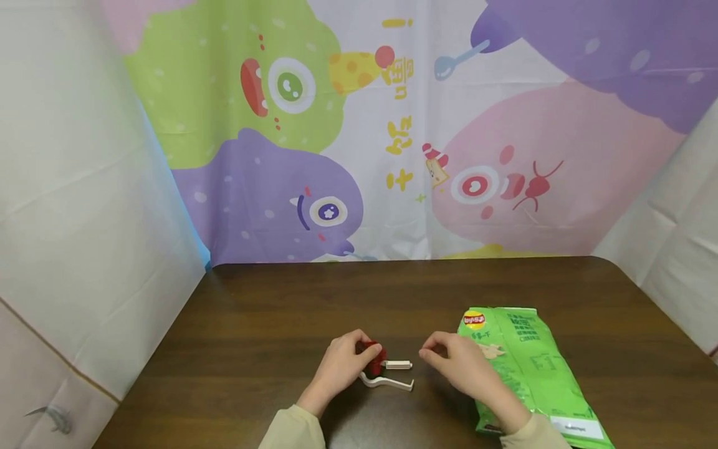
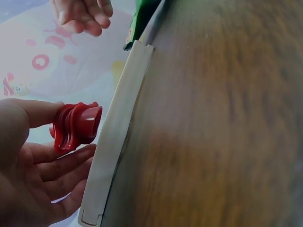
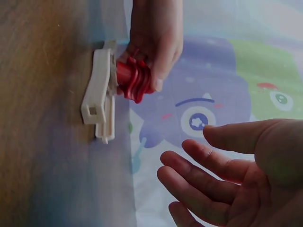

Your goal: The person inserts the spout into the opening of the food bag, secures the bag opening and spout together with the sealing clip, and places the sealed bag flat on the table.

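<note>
A red ridged plastic cap (image 1: pixel 377 360) with a smooth round collar, best seen in the left wrist view, is pinched between the thumb and fingers of my left hand (image 1: pixel 341 366). Close by on the table lie two white plastic pieces. One is a bent clip arm (image 1: pixel 387 381), nearer me; the other is a straight clip bar (image 1: pixel 398 365) just right of the cap. My right hand (image 1: pixel 461 366) holds nothing, its fingers loosely bent, over the left edge of a green chip bag (image 1: pixel 538 368). In the right wrist view the cap (image 3: pixel 135 80) is right beside the white pieces (image 3: pixel 97 90).
The chip bag lies flat on the right side of the dark brown wooden table (image 1: pixel 269 305). A cartoon-printed curtain (image 1: pixel 381 125) hangs behind the table's far edge, with pale cloth (image 1: pixel 73 162) along the left side and more on the right.
</note>
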A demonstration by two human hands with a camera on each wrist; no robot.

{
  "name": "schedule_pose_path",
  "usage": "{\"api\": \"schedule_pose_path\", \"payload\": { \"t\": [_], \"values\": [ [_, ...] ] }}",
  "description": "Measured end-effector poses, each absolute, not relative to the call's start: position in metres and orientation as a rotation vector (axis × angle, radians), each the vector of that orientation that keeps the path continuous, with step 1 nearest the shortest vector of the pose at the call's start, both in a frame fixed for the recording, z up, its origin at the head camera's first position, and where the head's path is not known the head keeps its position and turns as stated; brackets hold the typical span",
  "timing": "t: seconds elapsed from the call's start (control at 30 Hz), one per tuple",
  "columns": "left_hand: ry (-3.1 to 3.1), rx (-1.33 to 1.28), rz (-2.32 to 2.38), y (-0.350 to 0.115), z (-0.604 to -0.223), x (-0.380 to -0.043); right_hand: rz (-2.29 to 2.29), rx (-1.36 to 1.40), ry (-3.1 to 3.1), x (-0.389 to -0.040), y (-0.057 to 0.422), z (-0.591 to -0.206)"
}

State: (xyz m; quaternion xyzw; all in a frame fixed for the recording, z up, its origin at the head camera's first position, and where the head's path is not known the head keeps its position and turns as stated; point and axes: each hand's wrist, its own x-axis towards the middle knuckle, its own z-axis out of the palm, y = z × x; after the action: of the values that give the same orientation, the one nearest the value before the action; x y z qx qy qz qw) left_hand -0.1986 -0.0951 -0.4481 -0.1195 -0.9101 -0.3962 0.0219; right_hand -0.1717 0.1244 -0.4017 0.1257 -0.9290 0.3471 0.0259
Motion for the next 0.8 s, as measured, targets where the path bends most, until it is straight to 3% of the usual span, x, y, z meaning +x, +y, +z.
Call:
{"api": "schedule_pose_path", "payload": {
  "t": [0.8],
  "values": [
    [-2.771,-0.396,-1.204,-0.088,-0.437,-0.200,0.983,0.322,-2.852,-0.180,0.161,-0.388]
  ]
}}
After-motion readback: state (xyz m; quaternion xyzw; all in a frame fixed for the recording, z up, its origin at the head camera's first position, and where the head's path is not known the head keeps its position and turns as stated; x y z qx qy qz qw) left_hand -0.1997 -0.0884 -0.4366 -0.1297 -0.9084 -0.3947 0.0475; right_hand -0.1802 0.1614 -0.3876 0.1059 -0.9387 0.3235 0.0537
